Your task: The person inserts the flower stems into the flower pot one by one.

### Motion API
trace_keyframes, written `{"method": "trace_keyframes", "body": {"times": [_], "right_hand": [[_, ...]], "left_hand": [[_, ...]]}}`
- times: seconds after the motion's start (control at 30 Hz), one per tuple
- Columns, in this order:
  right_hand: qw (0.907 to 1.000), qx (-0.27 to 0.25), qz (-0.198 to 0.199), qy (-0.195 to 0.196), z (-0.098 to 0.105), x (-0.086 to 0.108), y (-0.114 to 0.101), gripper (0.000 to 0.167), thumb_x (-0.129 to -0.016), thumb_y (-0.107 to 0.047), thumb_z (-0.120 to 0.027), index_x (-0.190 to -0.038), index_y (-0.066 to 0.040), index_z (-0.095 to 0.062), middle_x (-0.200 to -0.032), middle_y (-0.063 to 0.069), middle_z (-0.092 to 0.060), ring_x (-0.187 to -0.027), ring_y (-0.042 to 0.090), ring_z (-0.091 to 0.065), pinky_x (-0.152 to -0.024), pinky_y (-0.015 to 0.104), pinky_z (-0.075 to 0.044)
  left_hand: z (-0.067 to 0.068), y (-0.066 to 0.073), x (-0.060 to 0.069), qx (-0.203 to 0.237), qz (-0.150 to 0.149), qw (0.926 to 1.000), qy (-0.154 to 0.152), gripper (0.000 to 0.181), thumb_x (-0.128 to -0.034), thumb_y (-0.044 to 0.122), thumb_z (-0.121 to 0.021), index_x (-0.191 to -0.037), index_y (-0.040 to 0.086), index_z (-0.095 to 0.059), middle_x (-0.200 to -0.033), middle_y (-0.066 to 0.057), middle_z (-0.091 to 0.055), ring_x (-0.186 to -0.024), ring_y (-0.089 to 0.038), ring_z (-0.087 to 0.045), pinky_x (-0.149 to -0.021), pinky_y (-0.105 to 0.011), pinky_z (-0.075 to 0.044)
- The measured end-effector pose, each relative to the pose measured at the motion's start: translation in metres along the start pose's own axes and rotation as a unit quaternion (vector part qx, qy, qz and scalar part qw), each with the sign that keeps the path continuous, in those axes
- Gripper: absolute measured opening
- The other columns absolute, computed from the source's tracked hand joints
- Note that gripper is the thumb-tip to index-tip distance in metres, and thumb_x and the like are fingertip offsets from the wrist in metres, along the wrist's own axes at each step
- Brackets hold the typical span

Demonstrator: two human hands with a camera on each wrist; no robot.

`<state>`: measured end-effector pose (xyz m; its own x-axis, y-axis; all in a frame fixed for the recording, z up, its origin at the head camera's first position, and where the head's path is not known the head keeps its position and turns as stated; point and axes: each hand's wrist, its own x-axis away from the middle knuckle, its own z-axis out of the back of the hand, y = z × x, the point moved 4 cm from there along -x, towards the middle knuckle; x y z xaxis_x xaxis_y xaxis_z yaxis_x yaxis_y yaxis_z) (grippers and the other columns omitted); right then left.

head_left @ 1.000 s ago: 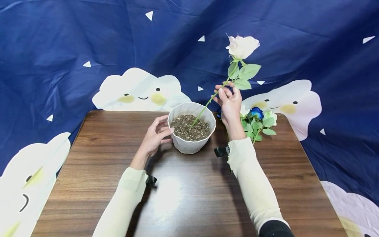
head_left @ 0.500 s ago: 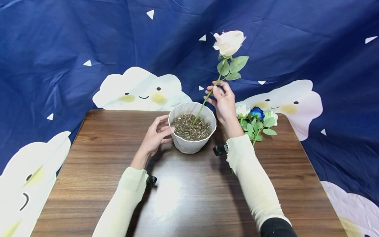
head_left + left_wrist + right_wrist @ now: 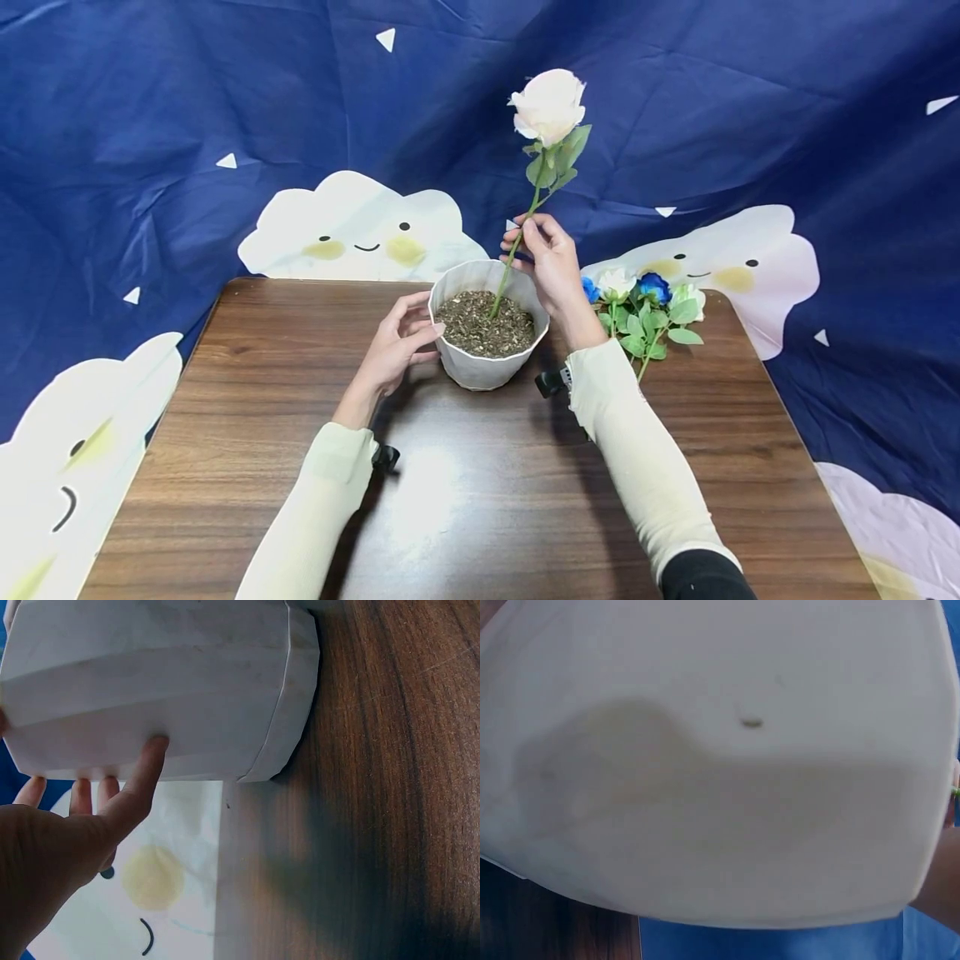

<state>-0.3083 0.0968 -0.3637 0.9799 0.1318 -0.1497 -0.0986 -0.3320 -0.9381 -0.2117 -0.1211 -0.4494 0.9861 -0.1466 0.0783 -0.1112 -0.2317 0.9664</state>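
Pinched between the thumb and fingertips of the right hand (image 3: 551,260): a long-stemmed pale pink rose (image 3: 543,171), gripped on the green stem (image 3: 513,250) below the leaves. Long axis steep, leaning slightly right towards the top; bloom (image 3: 550,108) uppermost, lower end downward at the potting soil (image 3: 480,333), a little beyond its centre. Impossible to tell how deep. Around the soil: a white faceted pot (image 3: 480,372), upright on a wood-grain table (image 3: 262,500). Against the left wall of the pot: the left hand (image 3: 393,346), fingers spread, fingertips touching the outer surface. Lying near the right wrist: a blue rose (image 3: 655,288) and a white rose (image 3: 617,283), blooms pointing towards the far table edge, leafy stems towards the right sleeve (image 3: 630,433).
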Motion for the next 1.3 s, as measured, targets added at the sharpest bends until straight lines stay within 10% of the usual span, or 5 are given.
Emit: {"method": "trace_keyframes", "body": {"times": [1.3], "right_hand": [[0.9844, 0.168, 0.035, -0.04, -0.009, -0.002, 0.018, 0.028, -0.11, -0.014, -0.042, -0.114, 0.013, -0.048, -0.087, 0.012, -0.064, -0.083, 0.039, -0.07, -0.068, 0.038, -0.064]], "left_hand": [[-0.002, 0.0, 0.0, 0.007, -0.004, 1.0, -0.004, 0.063, -0.0942, 0.004, -0.066, -0.151, 0.008, -0.04, -0.139, -0.027, -0.045, -0.109, -0.024, -0.059, -0.094, -0.062, -0.053]]}}
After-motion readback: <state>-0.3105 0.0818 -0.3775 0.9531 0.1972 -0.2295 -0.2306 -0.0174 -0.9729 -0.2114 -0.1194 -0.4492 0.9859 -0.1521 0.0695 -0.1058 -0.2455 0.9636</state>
